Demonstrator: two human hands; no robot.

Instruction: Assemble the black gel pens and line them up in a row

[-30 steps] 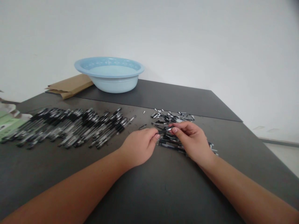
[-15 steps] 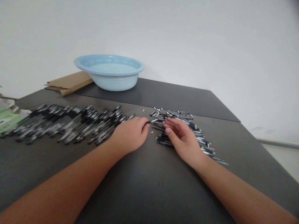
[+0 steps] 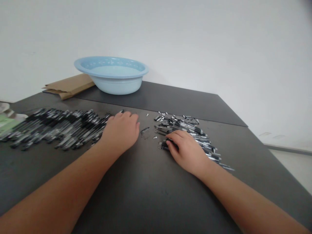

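My left hand (image 3: 122, 130) is over the right end of a wide pile of clear pens with black grips (image 3: 73, 125). Its back faces up and its fingers are loosely bent and slightly apart; the fingertips are partly hidden, and I see nothing held. On the table between my hands lies a small black and clear pen piece (image 3: 145, 130). My right hand (image 3: 187, 151) rests on a second pile of pens (image 3: 192, 128), thumb and forefinger apart, with dark pens showing between and beneath them. Small silvery cone tips (image 3: 155, 137) lie by this pile.
A light blue basin (image 3: 118, 83) stands at the back on a dark board (image 3: 175, 97). Beside it is a folded brown paper bag (image 3: 69, 85). Green and white packaging (image 3: 8, 122) sits at the left edge. A pale wall rises behind the table.
My left hand has moved left to the pen pile, and the small black piece it held now lies on the table. My right hand has lowered onto its pile. The view has shifted slightly.
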